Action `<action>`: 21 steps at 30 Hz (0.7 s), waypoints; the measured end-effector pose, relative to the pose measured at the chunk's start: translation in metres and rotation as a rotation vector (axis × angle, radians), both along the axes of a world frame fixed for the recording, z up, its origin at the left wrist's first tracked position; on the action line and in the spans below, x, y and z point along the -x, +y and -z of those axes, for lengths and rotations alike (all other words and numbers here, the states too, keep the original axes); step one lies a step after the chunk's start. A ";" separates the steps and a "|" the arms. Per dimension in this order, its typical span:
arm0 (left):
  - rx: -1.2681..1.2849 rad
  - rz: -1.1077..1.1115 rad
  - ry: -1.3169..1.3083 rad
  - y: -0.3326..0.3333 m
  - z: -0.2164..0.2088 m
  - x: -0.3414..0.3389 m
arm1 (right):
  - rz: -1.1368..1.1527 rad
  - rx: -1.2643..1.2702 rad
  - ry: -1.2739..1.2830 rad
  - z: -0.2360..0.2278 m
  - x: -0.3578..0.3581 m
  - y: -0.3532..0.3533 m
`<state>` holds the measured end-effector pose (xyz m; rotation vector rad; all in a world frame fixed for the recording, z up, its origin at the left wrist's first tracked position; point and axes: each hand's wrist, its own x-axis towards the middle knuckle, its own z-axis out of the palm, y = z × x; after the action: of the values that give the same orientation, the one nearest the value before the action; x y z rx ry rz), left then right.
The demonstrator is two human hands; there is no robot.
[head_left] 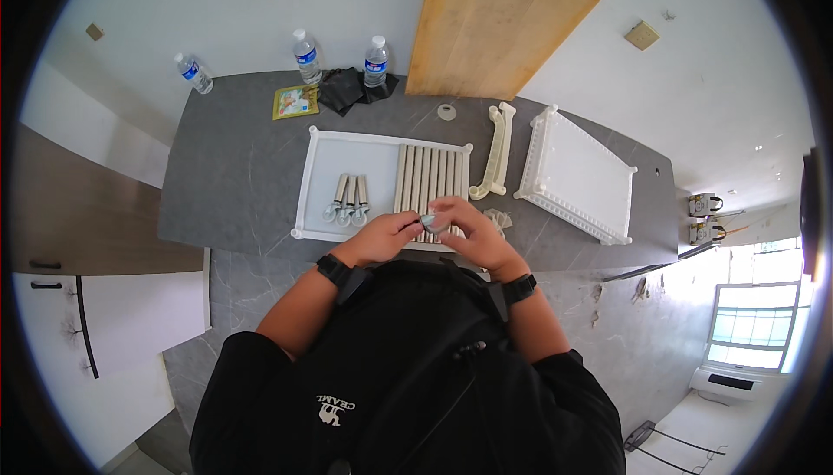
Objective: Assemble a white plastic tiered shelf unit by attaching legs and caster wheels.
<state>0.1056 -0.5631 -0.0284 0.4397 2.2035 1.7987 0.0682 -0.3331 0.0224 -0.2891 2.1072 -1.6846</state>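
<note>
My two hands meet over the near edge of a white plastic shelf panel (302, 189) that lies on the grey table. Between them is a small grey, wheel-like piece that looks like a caster wheel (429, 221), partly covered by fingers. My left hand (384, 236) pinches it from the left with thumb and index finger. The curled fingers of my right hand (468, 230) close on it from the right. Beneath the hands lies a row of several long metal tubes (425, 171). Left of them, several short tubes with caster wheels (350, 197) rest on the panel.
Right of the panel are cream plastic side pieces (499, 150), a stacked white shelf part (583, 176) and a small clear bag (498, 219). Water bottles (307, 58), a yellow packet (296, 103) and black pouches (342, 90) stand behind. A wooden board (495, 28) leans on the wall.
</note>
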 end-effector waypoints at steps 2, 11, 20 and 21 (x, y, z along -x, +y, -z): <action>0.244 0.057 0.177 -0.002 -0.006 0.002 | -0.086 -0.136 -0.266 -0.005 0.005 -0.001; 0.159 0.101 0.026 -0.004 0.004 -0.004 | -0.427 -0.223 0.432 0.008 0.007 0.003; 0.272 0.101 0.156 0.003 0.000 -0.014 | -0.155 -0.248 -0.353 0.014 0.000 -0.003; 0.273 0.103 0.151 0.004 0.001 -0.017 | -0.179 -0.161 -0.522 0.018 -0.001 -0.001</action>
<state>0.1223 -0.5594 -0.0297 0.6321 2.4333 1.4286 0.0688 -0.3337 0.0045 0.0159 1.7521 -1.3026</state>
